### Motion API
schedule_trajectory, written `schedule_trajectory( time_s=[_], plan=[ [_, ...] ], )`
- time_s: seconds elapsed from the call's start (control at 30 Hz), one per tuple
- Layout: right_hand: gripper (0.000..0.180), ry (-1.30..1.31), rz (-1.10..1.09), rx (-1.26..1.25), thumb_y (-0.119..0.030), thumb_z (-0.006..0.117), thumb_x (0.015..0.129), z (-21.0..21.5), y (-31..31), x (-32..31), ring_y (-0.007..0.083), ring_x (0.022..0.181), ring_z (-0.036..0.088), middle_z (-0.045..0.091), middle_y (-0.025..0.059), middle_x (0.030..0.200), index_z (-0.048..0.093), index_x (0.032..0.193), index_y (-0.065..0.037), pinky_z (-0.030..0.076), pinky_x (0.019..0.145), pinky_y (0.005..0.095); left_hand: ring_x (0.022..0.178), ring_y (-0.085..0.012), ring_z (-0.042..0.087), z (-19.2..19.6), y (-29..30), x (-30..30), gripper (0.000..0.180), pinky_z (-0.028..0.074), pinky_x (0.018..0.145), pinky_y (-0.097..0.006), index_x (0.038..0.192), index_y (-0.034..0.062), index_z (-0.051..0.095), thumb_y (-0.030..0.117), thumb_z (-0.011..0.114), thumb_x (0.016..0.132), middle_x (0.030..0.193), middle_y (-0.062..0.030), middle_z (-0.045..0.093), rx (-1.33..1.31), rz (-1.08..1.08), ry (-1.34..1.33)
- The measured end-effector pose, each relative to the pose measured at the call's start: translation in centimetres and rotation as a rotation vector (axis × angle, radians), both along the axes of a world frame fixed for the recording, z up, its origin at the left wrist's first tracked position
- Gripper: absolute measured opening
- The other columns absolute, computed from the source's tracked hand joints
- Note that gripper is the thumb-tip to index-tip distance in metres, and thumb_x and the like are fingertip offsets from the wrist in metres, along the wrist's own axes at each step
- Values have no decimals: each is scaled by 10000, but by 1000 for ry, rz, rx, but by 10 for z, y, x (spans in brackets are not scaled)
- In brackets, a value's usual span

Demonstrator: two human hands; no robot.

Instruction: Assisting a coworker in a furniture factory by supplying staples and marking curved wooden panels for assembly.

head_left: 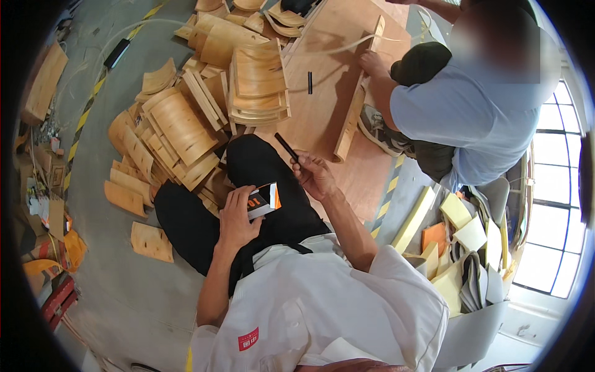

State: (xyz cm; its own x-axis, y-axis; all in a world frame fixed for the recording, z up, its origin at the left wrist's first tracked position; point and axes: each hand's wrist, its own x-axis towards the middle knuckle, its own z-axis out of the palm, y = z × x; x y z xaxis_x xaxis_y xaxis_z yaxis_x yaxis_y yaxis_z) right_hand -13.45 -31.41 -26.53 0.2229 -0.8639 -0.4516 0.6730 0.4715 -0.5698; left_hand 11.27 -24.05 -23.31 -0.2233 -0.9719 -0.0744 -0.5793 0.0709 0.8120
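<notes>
My left hand (234, 217) is closed around a small black, orange and white cardboard box (264, 199), held above my lap. One end of the box faces right, towards my other hand. Between the thumb and fingers of my right hand (315, 175) is a thin, straight black stick (286, 147), pointing up and to the left. Its exact kind is not clear to me. A similar short black piece (310, 82) lies on the flat wooden board (322, 118) in front of me.
Curved plywood pieces (186, 130) lie heaped ahead and to the left. At the right, a co-worker (458, 105) holds a long wooden piece (351, 121) on the board. A pale hose (347, 46) crosses it. Foam scraps (455, 214) fill a bin (474, 335) at right.
</notes>
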Motion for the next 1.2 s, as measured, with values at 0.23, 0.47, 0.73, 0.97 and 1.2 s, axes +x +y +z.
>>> schedule_trajectory(
  time_s=[0.23,0.47,0.73,0.97,1.2],
  plan=[
    [189,-49,223,-76,-83,656,911,25,12,17,135,791,678,684,88,963,642,1086,-13,577,710,250,1068,-393,563,-3,5,-1,673,468,889,-436,1219,48,504,67,799,615,1126,-185,568,-72,29,59],
    [195,26,292,-123,-142,575,979,30,17,30,149,802,682,683,93,967,601,1139,-32,581,714,280,1013,-371,609,-10,9,7,651,494,857,-411,1208,47,504,49,794,626,1110,-178,586,-98,66,61],
    [255,300,382,-188,-264,513,1018,32,24,51,113,690,630,644,46,839,576,1060,-21,550,640,263,1011,-361,617,-8,25,32,689,497,877,-399,1243,52,481,43,796,630,1114,-184,588,2,187,139],
    [271,276,458,-216,-276,499,1025,29,23,69,104,674,622,639,46,821,565,1068,-16,544,616,253,991,-334,614,4,47,66,638,484,878,-381,1240,5,477,141,784,697,1106,-188,584,-39,330,173],
    [196,104,505,-161,-174,564,990,17,22,77,124,732,658,670,65,886,587,1098,-12,566,670,269,1086,-326,567,4,65,95,648,431,954,-411,1281,19,463,154,773,729,1148,-197,567,-88,541,42]
  ],
)
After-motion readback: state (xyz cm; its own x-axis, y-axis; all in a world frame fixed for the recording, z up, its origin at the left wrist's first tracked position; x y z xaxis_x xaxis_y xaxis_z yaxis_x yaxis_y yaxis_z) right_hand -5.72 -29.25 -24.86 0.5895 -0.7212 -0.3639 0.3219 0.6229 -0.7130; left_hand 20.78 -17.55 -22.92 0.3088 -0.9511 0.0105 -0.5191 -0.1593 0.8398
